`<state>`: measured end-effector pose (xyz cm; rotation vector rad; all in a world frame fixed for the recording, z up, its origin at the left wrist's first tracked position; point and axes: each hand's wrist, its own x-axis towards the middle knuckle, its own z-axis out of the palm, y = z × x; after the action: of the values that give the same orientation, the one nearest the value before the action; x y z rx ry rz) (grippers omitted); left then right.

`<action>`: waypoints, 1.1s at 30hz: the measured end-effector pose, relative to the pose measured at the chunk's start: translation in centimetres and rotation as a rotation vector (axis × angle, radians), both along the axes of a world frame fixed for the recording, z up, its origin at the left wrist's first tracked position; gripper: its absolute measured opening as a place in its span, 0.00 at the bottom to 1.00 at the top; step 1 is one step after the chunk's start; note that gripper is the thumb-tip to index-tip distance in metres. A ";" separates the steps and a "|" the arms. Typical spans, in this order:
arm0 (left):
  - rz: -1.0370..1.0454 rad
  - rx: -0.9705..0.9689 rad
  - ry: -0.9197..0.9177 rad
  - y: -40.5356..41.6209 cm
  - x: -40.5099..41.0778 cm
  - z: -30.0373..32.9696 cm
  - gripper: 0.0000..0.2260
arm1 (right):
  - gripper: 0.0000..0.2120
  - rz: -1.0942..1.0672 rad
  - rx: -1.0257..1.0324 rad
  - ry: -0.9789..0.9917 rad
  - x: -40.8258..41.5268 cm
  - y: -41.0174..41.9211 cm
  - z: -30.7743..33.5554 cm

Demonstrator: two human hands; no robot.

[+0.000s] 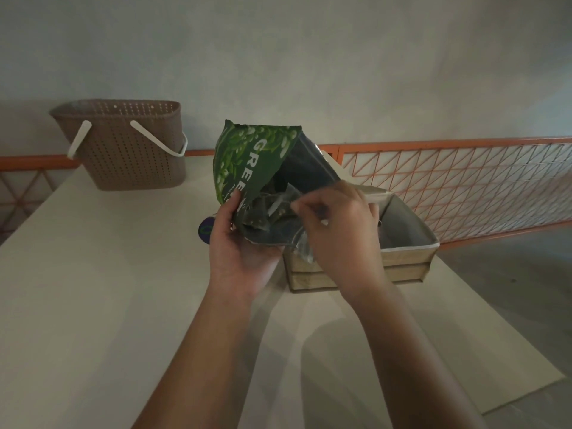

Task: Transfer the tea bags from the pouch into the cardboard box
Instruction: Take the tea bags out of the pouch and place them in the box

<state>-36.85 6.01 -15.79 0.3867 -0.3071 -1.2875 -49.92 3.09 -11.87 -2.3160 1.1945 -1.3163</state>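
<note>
We see what looks like a plain domestic or storage corner, though we cannot say for certain: a pale table (pixel 93 305) stands against a bare grey plastered wall (pixel 309 57), an orange metal lattice railing (pixel 464 187) runs behind it, and a brown perforated plastic basket (pixel 130 150) with white handles sits at the table's far left end, all in dim light

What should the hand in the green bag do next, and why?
Probably lift the right hand out of the green pouch with the clear tea bags it pinches and drop them in the open box just beside it. The left hand already holds the pouch's mouth open.
</note>
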 end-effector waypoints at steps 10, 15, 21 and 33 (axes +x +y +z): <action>-0.027 -0.038 -0.004 -0.3 0.4 -0.6 0.25 | 0.04 0.289 0.205 -0.608 -0.8 1.3 1.6; -0.018 -0.023 0.036 -0.4 0.3 -0.6 0.26 | 0.05 0.225 0.118 -0.702 -1.0 1.1 1.6; -0.014 -0.031 0.046 -0.6 0.4 -0.9 0.24 | 0.04 0.168 0.153 -0.654 -1.9 0.7 1.5; 0.006 -0.011 -0.047 -0.8 0.7 -1.3 0.25 | 0.08 0.107 0.372 -0.390 -4.3 -1.5 -0.5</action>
<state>-36.15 5.18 -17.06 0.4088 -0.3521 -1.2722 -54.23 1.62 -12.32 -1.7425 1.0622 -1.2995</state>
